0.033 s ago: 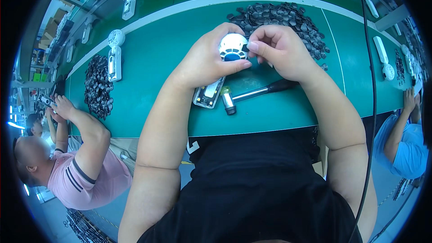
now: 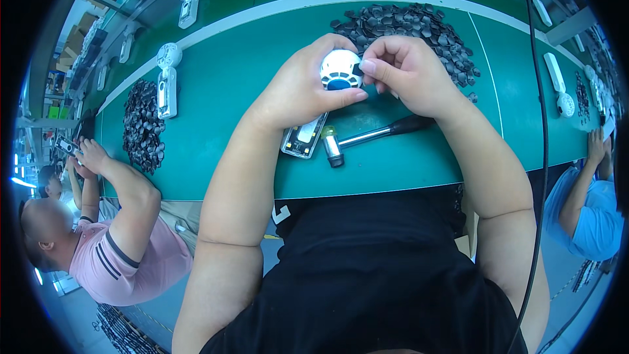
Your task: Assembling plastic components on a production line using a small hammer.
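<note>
Fingers of the left hand (image 2: 298,85) curl round a white ball (image 2: 339,61) with dark patches, held above the middle of the green tabletop (image 2: 229,111); the right hand (image 2: 411,78) has thumb and forefinger drawn together at the ball's right side (whether they pinch a small piece, I cannot tell). Below the left hand, toward the near edge, shows a clear-and-black handle (image 2: 303,139); the hand hides whether it joins the ball. Just beside it lies a hammer (image 2: 363,136), its dark grip pointing right.

A heap of dark pieces (image 2: 409,36) spreads near the far edge, which a pale strip (image 2: 229,23) borders. Toward the left end sits another dark heap (image 2: 142,128), with a white round-headed device (image 2: 168,88) beside it. Co-workers in a pink shirt (image 2: 134,259) and a blue shirt (image 2: 593,219) sit at either end; shelves with boxes (image 2: 75,42) stand beyond the far left corner.
</note>
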A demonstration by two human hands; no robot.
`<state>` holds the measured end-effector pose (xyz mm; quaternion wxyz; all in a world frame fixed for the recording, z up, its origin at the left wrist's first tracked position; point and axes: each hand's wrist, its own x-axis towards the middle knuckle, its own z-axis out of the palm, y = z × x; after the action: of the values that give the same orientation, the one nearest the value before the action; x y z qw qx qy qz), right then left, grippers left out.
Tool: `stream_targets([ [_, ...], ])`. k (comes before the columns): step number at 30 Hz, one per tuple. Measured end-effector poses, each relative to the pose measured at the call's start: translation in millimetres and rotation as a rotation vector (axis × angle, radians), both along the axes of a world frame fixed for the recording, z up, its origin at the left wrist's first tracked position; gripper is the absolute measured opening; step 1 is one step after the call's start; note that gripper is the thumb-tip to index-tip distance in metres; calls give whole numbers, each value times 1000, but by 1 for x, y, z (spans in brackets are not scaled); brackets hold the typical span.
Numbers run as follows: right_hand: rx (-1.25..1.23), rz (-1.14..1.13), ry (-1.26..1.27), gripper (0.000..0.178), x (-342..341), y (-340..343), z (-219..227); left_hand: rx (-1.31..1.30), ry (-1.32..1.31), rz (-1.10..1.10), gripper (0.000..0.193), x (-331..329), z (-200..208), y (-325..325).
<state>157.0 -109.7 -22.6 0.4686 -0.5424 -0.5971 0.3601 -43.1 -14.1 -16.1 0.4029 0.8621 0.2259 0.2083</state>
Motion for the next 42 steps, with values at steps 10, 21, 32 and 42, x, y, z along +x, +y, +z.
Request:
stream_targets([
  [10, -49, 6, -181, 23, -2, 4, 2, -130, -11, -31, 45, 1, -5, 3],
  [21, 92, 440, -895, 22, 1, -53, 5, -647, -367, -3, 42, 2, -25, 26],
  [32, 109, -97, -148, 29, -6, -78, 60, -549, -375, -2, 45, -5, -20, 22],
  [42, 219, -45, -417, 33, -19, -51, 39, -275, -342, 22, 51, -5, -15, 13],
])
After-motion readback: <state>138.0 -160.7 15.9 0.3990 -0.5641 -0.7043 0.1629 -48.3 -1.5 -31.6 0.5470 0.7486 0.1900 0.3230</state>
